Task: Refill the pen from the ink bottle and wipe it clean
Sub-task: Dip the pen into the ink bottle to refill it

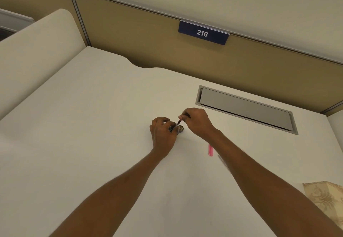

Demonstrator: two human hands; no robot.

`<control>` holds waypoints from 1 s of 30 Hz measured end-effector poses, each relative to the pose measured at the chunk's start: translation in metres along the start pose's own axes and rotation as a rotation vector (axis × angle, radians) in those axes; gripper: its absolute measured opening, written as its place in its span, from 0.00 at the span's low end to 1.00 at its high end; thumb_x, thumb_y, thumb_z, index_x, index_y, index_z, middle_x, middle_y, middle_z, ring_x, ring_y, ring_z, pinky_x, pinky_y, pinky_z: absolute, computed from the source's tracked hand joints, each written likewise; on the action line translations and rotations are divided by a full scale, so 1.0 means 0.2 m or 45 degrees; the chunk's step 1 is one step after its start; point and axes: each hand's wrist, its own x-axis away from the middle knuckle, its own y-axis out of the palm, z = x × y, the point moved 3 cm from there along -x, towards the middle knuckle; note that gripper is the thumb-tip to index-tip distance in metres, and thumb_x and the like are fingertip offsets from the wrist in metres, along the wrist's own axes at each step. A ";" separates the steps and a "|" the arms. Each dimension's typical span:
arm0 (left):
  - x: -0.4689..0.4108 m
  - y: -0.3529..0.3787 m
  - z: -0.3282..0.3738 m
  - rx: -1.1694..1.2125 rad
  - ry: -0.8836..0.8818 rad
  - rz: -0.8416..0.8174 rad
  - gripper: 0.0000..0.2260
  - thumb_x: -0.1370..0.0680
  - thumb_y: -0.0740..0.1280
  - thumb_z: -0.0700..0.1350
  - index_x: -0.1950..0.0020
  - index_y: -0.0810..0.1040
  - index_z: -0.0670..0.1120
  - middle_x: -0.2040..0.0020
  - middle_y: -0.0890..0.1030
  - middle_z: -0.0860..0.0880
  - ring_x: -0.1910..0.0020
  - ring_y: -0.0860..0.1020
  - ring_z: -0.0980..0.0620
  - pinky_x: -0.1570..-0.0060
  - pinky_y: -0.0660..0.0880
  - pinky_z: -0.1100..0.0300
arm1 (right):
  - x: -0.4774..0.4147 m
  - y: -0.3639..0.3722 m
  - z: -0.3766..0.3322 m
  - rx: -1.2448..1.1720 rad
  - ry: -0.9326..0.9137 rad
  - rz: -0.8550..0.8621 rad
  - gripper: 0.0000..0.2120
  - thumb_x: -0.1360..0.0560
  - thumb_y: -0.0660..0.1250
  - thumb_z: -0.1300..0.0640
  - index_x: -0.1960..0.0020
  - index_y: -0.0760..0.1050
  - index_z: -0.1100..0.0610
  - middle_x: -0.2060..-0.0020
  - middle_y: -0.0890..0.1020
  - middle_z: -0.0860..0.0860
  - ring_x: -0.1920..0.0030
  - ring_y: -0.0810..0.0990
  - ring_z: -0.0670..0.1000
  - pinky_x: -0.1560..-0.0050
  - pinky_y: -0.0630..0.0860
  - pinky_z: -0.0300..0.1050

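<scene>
On the smooth, matte off-white desk top (92,144), both bare hands meet near the middle. The left hand (162,134) is curled around a small dark glass ink bottle (171,128), gripping it from the left so that most of its body is hidden behind the fingers. Just beside it on the right lies a small round brownish piece (181,128), possibly the bottle's cap, though it is too small to be sure. The right hand (195,120) pinches a thin dark pen part (179,122) between thumb and fingertips, tilted with its lower end pointing down at the bottle's mouth; whether the tip touches the ink cannot be told.

A slim pink plastic barrel (210,150) lies flat on the desk just beyond the right forearm. At the far right edge sits a beige cloth with a pale damask pattern (326,197). A rectangular grey metal cable flap (245,108) is set flush into the desk, and a navy plate reading 216 (203,32) hangs on the tan fabric partition (130,38).
</scene>
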 end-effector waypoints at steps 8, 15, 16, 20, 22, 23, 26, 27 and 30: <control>-0.01 0.00 0.00 -0.011 0.001 -0.004 0.04 0.33 0.75 0.43 0.60 0.84 0.47 0.54 0.79 0.49 0.47 0.73 0.48 0.53 0.57 0.60 | 0.01 -0.01 -0.01 -0.043 -0.112 -0.019 0.06 0.24 0.64 0.65 0.52 0.80 0.62 0.57 0.84 0.56 0.58 0.77 0.50 0.56 0.69 0.38; 0.00 0.00 -0.02 -0.033 -0.014 0.021 0.06 0.33 0.76 0.47 0.58 0.83 0.48 0.55 0.80 0.50 0.46 0.72 0.49 0.53 0.59 0.59 | 0.03 -0.02 -0.02 -0.113 -0.104 0.040 0.07 0.25 0.64 0.67 0.52 0.80 0.62 0.61 0.82 0.53 0.61 0.75 0.48 0.57 0.71 0.39; 0.00 -0.01 -0.02 -0.035 -0.019 0.023 0.07 0.34 0.76 0.47 0.58 0.83 0.49 0.55 0.80 0.50 0.46 0.72 0.49 0.53 0.59 0.59 | 0.03 -0.02 -0.01 -0.119 -0.102 0.054 0.07 0.25 0.64 0.67 0.52 0.80 0.62 0.62 0.80 0.52 0.62 0.75 0.48 0.59 0.71 0.38; 0.00 0.00 -0.02 -0.028 0.003 0.018 0.06 0.33 0.76 0.47 0.59 0.83 0.48 0.55 0.79 0.50 0.46 0.73 0.49 0.53 0.57 0.61 | 0.03 -0.02 0.00 -0.133 -0.107 0.070 0.07 0.25 0.64 0.67 0.53 0.80 0.61 0.64 0.78 0.48 0.64 0.75 0.47 0.61 0.70 0.33; 0.00 0.00 -0.02 -0.015 -0.003 0.016 0.05 0.33 0.76 0.46 0.60 0.83 0.48 0.55 0.79 0.50 0.47 0.73 0.49 0.53 0.57 0.61 | 0.04 -0.02 0.00 -0.136 -0.107 0.070 0.06 0.25 0.64 0.67 0.53 0.80 0.61 0.64 0.78 0.48 0.64 0.75 0.47 0.61 0.69 0.33; 0.00 0.00 -0.02 -0.010 -0.008 0.014 0.05 0.33 0.76 0.46 0.60 0.83 0.48 0.55 0.79 0.50 0.47 0.73 0.49 0.52 0.57 0.61 | 0.03 -0.02 0.00 -0.140 -0.104 0.069 0.06 0.25 0.64 0.67 0.53 0.80 0.61 0.64 0.78 0.49 0.63 0.75 0.48 0.61 0.69 0.33; 0.00 0.01 -0.02 -0.009 -0.009 0.011 0.05 0.33 0.76 0.46 0.60 0.83 0.48 0.55 0.79 0.50 0.47 0.73 0.49 0.52 0.58 0.61 | 0.03 -0.02 0.00 -0.138 -0.074 0.059 0.05 0.25 0.65 0.64 0.53 0.80 0.61 0.62 0.82 0.52 0.62 0.75 0.47 0.61 0.68 0.30; 0.00 0.01 -0.01 -0.007 -0.007 0.013 0.05 0.33 0.76 0.46 0.60 0.83 0.48 0.55 0.79 0.50 0.47 0.73 0.49 0.52 0.58 0.61 | 0.03 -0.02 0.00 -0.120 -0.068 0.059 0.05 0.25 0.66 0.62 0.53 0.80 0.61 0.61 0.83 0.52 0.62 0.75 0.47 0.61 0.67 0.29; 0.00 0.00 -0.01 -0.001 0.000 0.017 0.05 0.33 0.76 0.45 0.60 0.83 0.47 0.55 0.79 0.50 0.47 0.73 0.49 0.53 0.58 0.60 | 0.02 -0.02 0.00 -0.055 -0.051 0.073 0.07 0.25 0.67 0.56 0.54 0.80 0.60 0.61 0.82 0.52 0.63 0.74 0.47 0.64 0.64 0.29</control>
